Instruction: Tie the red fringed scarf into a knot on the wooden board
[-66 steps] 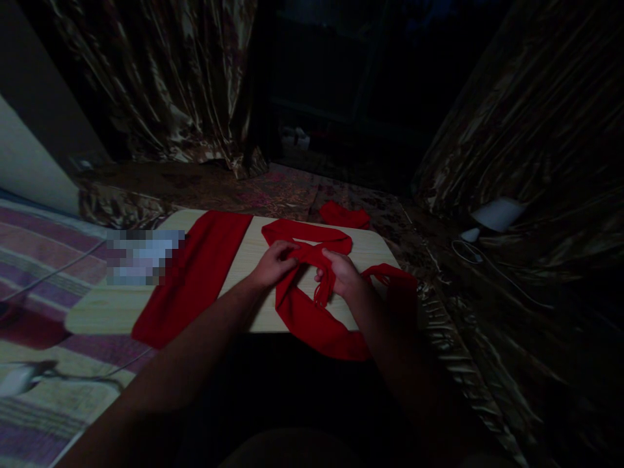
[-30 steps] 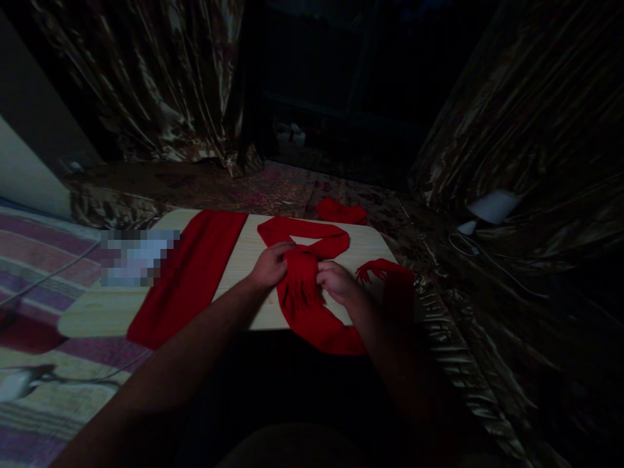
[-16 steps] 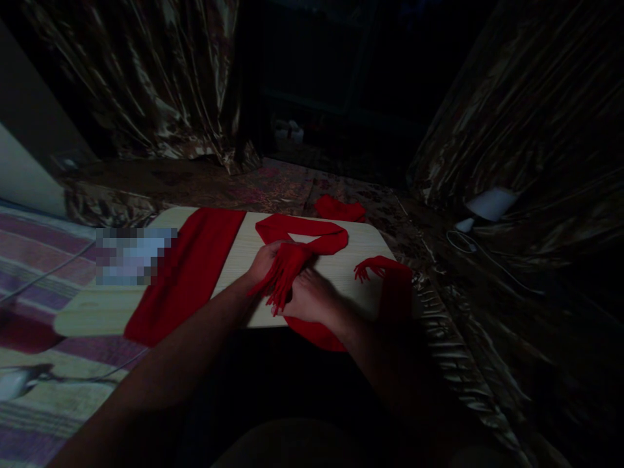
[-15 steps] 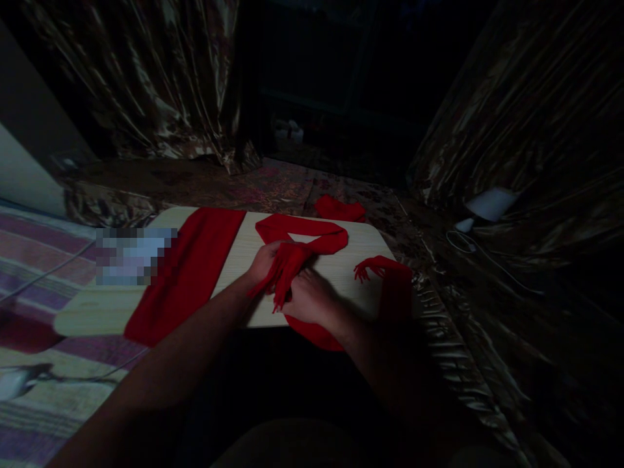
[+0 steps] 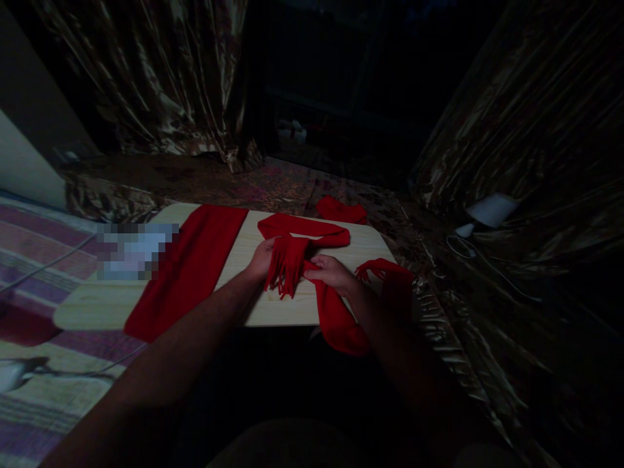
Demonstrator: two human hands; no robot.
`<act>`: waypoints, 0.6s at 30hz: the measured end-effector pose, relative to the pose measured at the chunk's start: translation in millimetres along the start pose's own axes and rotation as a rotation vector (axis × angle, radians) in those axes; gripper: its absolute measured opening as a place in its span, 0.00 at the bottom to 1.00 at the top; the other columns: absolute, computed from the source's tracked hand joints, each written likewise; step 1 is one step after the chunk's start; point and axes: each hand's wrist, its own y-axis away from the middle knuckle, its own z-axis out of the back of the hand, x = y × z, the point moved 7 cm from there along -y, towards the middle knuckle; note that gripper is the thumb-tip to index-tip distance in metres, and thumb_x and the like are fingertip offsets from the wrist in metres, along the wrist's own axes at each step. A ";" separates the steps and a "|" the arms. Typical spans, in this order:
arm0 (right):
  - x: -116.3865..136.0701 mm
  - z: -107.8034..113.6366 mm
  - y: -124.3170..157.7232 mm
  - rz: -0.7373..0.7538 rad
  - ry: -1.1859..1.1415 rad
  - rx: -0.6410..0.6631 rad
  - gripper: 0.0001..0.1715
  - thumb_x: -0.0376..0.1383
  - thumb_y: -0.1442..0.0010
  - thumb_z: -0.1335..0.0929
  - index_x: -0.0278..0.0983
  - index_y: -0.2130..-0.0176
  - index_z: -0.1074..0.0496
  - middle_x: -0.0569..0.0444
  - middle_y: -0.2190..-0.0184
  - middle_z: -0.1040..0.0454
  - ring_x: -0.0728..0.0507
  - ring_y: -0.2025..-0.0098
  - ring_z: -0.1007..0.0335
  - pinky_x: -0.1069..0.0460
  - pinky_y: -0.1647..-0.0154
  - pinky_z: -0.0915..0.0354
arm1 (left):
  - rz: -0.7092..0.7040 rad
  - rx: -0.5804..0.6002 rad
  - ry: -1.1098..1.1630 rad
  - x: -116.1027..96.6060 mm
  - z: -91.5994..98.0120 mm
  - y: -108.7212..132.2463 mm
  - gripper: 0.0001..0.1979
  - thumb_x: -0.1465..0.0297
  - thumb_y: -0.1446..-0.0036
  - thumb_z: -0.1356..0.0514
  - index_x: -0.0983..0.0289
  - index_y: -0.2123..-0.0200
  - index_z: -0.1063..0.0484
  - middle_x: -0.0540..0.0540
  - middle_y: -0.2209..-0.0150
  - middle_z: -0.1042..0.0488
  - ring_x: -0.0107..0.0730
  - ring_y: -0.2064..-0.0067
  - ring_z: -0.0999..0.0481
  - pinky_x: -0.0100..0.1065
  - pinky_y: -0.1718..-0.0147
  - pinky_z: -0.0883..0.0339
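A red fringed scarf [image 5: 340,318] loops over the middle of a pale wooden board [image 5: 273,315]. My left hand [image 5: 263,259] is closed on the scarf close to its fringed end, and the fringe hangs down beside the fingers. My right hand [image 5: 331,273] pinches another stretch of the scarf just to the right. From there a length drops over the board's front edge. Part of the left hand's fingers is hidden behind the cloth.
A wide red cloth [image 5: 195,266] lies across the board's left part, beside a blurred pale item [image 5: 134,250]. Another fringed red piece [image 5: 394,286] hangs at the right edge. More red cloth [image 5: 341,210] lies behind the board. A small white lamp [image 5: 493,209] with a cord stands at right.
My right hand has moved right and slightly up, away from my left hand, drawing the scarf's lower length rightward. The fringe now hangs straighter below the left hand.
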 end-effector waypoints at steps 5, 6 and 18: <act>20.2 8.8 5.4 0.057 0.557 -0.011 0.10 0.35 0.44 0.28 0.39 0.60 0.21 0.53 0.63 0.18 0.42 0.59 0.24 0.52 0.58 0.33 | -0.002 -0.028 -0.034 -1.4 3.9 -1.7 0.13 0.65 0.55 0.32 0.68 0.67 0.23 0.55 0.70 0.20 0.36 0.70 0.23 0.36 0.67 0.28; 25.3 11.1 7.4 0.073 0.669 -0.008 0.11 0.33 0.44 0.29 0.39 0.59 0.21 0.52 0.61 0.18 0.42 0.58 0.24 0.53 0.57 0.34 | -0.003 -0.038 -0.028 -2.4 4.5 -1.8 0.13 0.65 0.55 0.31 0.68 0.67 0.23 0.55 0.70 0.20 0.35 0.70 0.23 0.36 0.67 0.28; 25.5 131.1 2.8 -0.273 1.453 0.048 0.18 0.30 0.42 0.31 0.34 0.52 0.21 0.38 0.52 0.21 0.37 0.54 0.23 0.50 0.56 0.34 | 0.025 -0.043 -0.014 -13.5 -2.8 5.6 0.16 0.63 0.54 0.31 0.67 0.64 0.22 0.57 0.68 0.19 0.39 0.68 0.21 0.39 0.65 0.26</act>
